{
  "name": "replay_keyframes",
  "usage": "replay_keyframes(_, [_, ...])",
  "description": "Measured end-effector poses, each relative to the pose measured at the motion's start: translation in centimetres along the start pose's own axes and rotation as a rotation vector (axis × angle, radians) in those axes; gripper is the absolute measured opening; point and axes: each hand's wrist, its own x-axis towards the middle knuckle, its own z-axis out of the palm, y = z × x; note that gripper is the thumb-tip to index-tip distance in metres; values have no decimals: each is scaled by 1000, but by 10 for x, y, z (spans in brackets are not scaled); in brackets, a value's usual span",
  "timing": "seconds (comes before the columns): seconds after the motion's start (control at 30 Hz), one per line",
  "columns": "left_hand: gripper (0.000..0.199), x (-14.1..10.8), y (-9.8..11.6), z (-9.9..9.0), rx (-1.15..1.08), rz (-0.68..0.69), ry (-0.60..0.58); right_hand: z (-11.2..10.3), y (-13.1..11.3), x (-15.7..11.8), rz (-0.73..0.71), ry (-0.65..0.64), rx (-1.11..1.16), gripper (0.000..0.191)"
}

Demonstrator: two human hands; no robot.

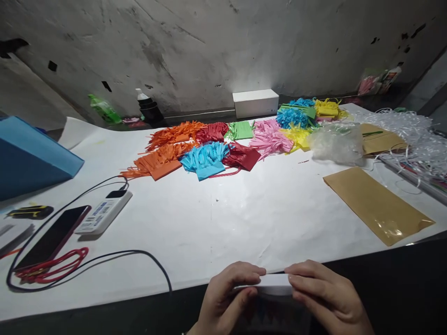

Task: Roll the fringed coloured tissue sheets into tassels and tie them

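At the front edge of the table, my left hand [228, 294] and my right hand [326, 295] close on the two ends of a white-topped packet [274, 284]. Its upper face is a narrow white strip. Below that the front looks see-through and dark, with faint coloured shapes; its lower part is too dim to make out. Fingers of both hands lie over the strip's ends, thumbs on the near side. Beyond the hands, fringed paper bundles lie in a row: orange [159, 160], light blue [206, 159], dark red [242, 156] and pink [268, 138].
A brown envelope [379, 204] lies at the right, near a clear plastic bag [337, 142] and white shredded strands [419, 135]. Left are a phone [54, 237], a white power bank [104, 213] with a black cable, and a blue box [31, 156]. A white box [255, 103] stands behind.
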Motion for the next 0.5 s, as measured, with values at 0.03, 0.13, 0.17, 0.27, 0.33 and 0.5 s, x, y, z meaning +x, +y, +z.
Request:
replay_keyframes(0.03, [26,0,1,0,0,-4,-7,-1,-2,2,65,-2,46,26])
replay_keyframes(0.13, [29,-2,3,1,6,-64,-43,-8,-8,7,3,-18,-88,26])
replay_keyframes(0.17, [29,-3,4,1,-1,-80,-63,-11,-11,9,-62,-66,-186,26])
replay_keyframes(0.27, [36,-7,7,5,-49,-141,-106,-20,-21,22,-218,-262,-347,35])
replay_keyframes(0.33, [51,-9,7,10,-104,-134,-86,-23,-31,34,-217,-342,-297,33])
replay_keyframes(0.5, [64,-11,4,26,-21,-122,125,-24,-44,55,-46,-423,-58,27])
